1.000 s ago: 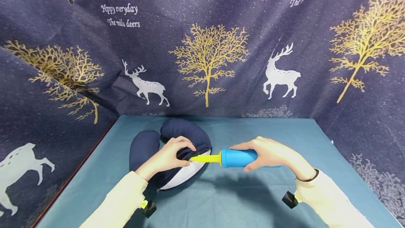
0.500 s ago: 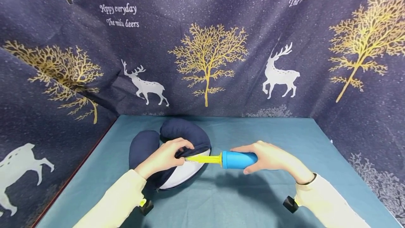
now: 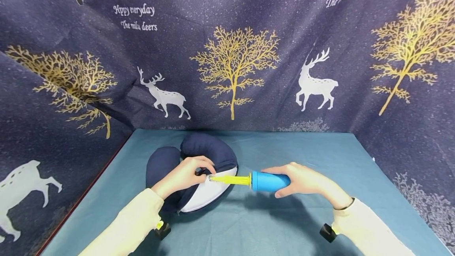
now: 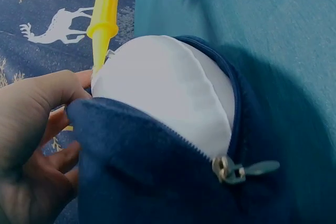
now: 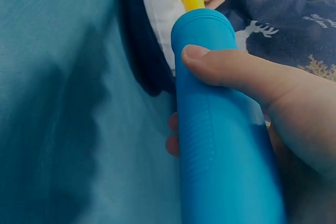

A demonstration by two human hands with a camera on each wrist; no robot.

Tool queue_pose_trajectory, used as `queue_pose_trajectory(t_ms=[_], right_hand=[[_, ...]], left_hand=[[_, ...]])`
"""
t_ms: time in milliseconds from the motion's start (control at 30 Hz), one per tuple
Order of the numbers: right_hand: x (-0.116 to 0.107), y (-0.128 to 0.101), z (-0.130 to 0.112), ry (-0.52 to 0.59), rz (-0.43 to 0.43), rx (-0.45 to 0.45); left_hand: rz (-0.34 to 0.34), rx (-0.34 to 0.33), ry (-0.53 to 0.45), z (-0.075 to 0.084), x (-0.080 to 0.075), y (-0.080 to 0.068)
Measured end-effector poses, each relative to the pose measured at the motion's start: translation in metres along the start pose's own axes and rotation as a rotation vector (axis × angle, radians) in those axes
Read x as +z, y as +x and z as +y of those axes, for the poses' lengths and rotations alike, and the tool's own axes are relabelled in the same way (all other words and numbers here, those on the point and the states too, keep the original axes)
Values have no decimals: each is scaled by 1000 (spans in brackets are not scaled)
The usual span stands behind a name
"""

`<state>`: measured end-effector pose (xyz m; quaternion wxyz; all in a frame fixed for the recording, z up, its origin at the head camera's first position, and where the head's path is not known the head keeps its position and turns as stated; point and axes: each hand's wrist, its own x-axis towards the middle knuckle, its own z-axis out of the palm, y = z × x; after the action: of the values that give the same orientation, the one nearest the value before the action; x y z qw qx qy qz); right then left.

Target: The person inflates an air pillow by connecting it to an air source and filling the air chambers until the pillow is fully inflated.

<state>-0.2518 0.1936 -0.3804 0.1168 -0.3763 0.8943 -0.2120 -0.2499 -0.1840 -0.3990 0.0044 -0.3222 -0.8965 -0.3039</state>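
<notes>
Teal tabletop [image 3: 284,224], deer-print fabric walls [image 3: 234,50]

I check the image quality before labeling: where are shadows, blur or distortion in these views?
Head view: wide-angle bending at the edges, sharp overall, soft shadows on the teal table below both arms. Left wrist view: pillow cover dim and shaded, zipper pull clear. Right wrist view: blue pump fills the frame, slightly soft.

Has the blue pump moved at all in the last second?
Yes. In the head view the blue pump sits slightly lower, nearer the person, than a second ago, judged against the table's far edge. Its yellow nozzle points at the neck pillow.
</notes>
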Motion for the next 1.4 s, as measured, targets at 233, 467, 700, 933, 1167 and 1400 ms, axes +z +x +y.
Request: queue_pose_trajectory(t_ms=[233,467,700,933,1167,1400], right_hand=[[15,3,8,2,-20,19],[21,7,8,1,-49,17],[30,16,1,3,-71,0],[41,28,-7,13,-75,-55],[49,39,-11,123,-74,-142],[54,43,-10,213,-81,-194]], left_hand=[[-16,-64,-37,-1,1,-4],[-31,-90,-51,2,4,-7],[-25,-115,-49,4,7,-6],[-2,-137,-7,6,8,-9],[-4,-92,12,6,10,-11],[-10,-87,44,11,13,-10]])
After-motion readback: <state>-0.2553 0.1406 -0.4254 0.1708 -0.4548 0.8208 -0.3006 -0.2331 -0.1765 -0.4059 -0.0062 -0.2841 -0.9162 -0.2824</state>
